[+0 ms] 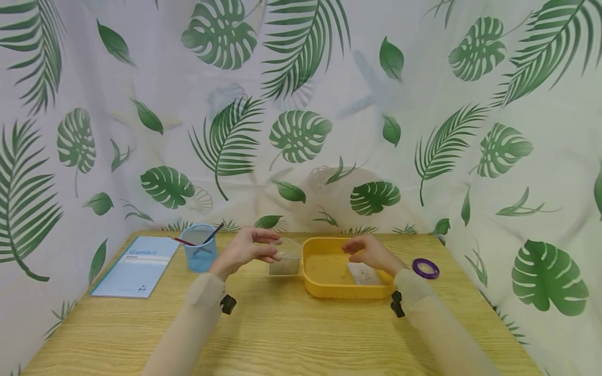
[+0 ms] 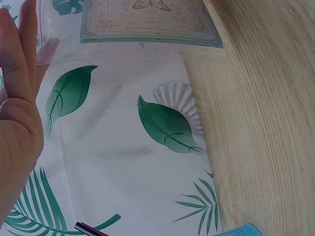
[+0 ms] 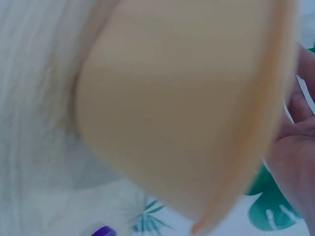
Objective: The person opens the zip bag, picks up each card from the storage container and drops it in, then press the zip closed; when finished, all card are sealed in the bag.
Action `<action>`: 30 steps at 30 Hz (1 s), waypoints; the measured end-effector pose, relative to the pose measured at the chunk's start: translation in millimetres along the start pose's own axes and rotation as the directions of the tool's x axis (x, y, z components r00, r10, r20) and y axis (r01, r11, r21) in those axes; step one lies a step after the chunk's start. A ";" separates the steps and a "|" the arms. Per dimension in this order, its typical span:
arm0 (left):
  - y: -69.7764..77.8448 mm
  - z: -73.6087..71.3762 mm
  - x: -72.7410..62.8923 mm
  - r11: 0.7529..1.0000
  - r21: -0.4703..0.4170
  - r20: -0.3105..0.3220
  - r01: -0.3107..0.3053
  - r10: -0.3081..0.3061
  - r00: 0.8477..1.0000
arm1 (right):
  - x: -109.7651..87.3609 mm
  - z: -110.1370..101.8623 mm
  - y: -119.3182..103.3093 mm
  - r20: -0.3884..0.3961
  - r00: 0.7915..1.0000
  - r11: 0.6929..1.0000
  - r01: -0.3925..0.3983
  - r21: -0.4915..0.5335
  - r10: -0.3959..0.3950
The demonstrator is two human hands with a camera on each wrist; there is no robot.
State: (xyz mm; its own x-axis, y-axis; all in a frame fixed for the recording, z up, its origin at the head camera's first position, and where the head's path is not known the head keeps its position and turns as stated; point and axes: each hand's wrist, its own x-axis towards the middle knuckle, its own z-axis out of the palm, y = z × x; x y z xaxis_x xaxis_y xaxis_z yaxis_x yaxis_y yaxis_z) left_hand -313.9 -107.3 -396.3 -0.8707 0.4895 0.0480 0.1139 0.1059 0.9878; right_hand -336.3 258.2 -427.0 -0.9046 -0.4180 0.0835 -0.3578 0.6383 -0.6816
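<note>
My left hand (image 1: pixel 249 248) pinches the top of a clear plastic bag (image 1: pixel 284 265), which hangs just left of a yellow plastic tray (image 1: pixel 348 292). Inside the bag, the left wrist view shows a flat stack of cards (image 2: pixel 147 22) with a butterfly print on the front. Over the right part of the tray is my right hand (image 1: pixel 371 253), its fingers loosely bent, with nothing visible in them. A white piece with a small dark drawing (image 1: pixel 364 274) lies in the tray below that hand. In the right wrist view the tray's blurred side (image 3: pixel 172 98) hides much of the scene.
A blue mesh cup (image 1: pixel 200 256) with pens stands left of my left hand. Further left lies a light blue notebook (image 1: pixel 134 266). A purple roll of tape (image 1: pixel 425 268) lies right of the tray. Leaf-print cloth (image 1: pixel 301 198) hangs behind the wooden table (image 1: pixel 301 334).
</note>
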 end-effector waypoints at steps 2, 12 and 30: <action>0.1 0.1 0.1 1.000 0.003 -0.003 0.004 -0.004 1.000 | -1.6 0.0 6.2 -0.009 1.000 1.000 -0.006 -0.026 0.006; -0.9 -0.6 1.3 1.000 0.004 -0.001 0.002 -0.002 1.000 | -6.7 5.2 31.0 0.025 0.994 0.993 -0.105 -0.051 0.106; -1.1 0.9 0.5 1.000 0.001 0.002 -0.015 0.015 1.000 | -5.9 15.0 40.2 0.084 0.970 0.973 -0.226 -0.040 0.228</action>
State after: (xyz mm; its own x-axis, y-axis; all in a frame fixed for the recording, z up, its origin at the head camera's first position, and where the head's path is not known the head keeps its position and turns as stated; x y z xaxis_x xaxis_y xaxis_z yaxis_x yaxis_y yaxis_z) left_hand -314.0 -106.5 -397.5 -0.8678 0.4930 0.0627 0.1278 0.0994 0.9868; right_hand -341.9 276.7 -465.8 -0.9397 -0.3141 -0.1357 -0.1536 0.7417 -0.6529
